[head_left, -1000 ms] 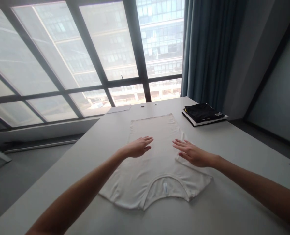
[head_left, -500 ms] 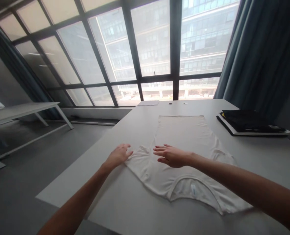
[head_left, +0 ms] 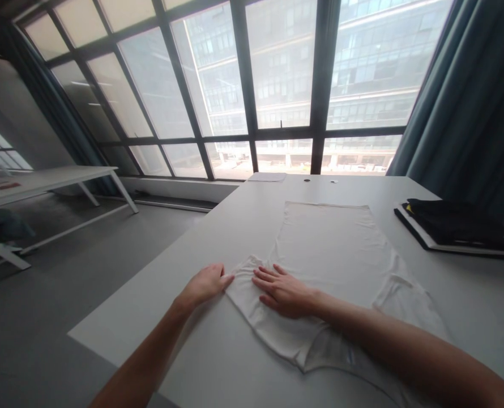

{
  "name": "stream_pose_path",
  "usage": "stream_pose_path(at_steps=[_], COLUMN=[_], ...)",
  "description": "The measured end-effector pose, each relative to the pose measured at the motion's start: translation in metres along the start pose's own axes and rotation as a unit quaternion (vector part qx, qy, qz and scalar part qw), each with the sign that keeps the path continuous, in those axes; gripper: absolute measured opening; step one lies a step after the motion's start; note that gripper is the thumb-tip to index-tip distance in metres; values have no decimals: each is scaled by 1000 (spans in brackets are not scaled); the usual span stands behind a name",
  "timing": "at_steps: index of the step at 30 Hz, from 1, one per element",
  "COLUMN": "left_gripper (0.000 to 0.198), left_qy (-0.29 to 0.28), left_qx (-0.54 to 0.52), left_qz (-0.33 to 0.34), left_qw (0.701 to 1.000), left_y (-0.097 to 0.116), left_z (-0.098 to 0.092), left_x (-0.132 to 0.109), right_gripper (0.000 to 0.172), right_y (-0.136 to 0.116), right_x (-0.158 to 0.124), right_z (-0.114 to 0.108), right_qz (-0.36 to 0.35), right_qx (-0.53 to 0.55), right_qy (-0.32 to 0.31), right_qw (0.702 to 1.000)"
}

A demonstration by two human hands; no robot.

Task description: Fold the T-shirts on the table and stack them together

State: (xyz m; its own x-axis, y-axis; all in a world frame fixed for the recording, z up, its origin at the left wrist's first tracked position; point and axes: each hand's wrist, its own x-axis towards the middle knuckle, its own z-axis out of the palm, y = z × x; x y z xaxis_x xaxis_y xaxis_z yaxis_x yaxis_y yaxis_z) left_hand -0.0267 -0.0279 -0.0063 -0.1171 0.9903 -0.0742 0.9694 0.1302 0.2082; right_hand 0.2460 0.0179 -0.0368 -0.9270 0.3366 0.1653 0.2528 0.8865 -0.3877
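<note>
A white T-shirt (head_left: pixel 328 243) lies spread on the white table (head_left: pixel 218 238), its neckline toward me and its hem toward the window. My left hand (head_left: pixel 205 284) pinches the end of the left sleeve, thumb and fingers closed on the cloth. Flat on the shirt near the base of that sleeve rests my right hand (head_left: pixel 281 292), fingers spread. Small wrinkles run through the cloth between the two hands. My right forearm covers part of the neckline and the right shoulder.
Folded dark clothes (head_left: pixel 460 224) are stacked at the table's right side. A sheet of paper (head_left: pixel 267 177) lies at the far edge. Another white table (head_left: pixel 52 180) stands to the left across the floor. Large windows and a blue curtain (head_left: pixel 430 113) border the far side.
My left hand has closed on the sleeve end. My right hand has moved left over the shirt and now lies flat near the sleeve. The view has shifted slightly left.
</note>
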Motion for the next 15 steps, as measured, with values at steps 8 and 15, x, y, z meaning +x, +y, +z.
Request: stream_pose_path(at_steps=[8,15], left_gripper=[23,20], left_qy=[-18,3], left_qx=[-29,-177], left_qz=[-6,19], left_qw=[999,984], left_y=[2,9], left_z=[-4,-13], left_x=[0,-3], right_gripper=[57,36], right_y=[2,-2], right_x=[-1,14], right_z=[2,-14], right_qz=[-16,98], right_qx=[14,80], right_qy=[20,194], right_qw=[1000,973])
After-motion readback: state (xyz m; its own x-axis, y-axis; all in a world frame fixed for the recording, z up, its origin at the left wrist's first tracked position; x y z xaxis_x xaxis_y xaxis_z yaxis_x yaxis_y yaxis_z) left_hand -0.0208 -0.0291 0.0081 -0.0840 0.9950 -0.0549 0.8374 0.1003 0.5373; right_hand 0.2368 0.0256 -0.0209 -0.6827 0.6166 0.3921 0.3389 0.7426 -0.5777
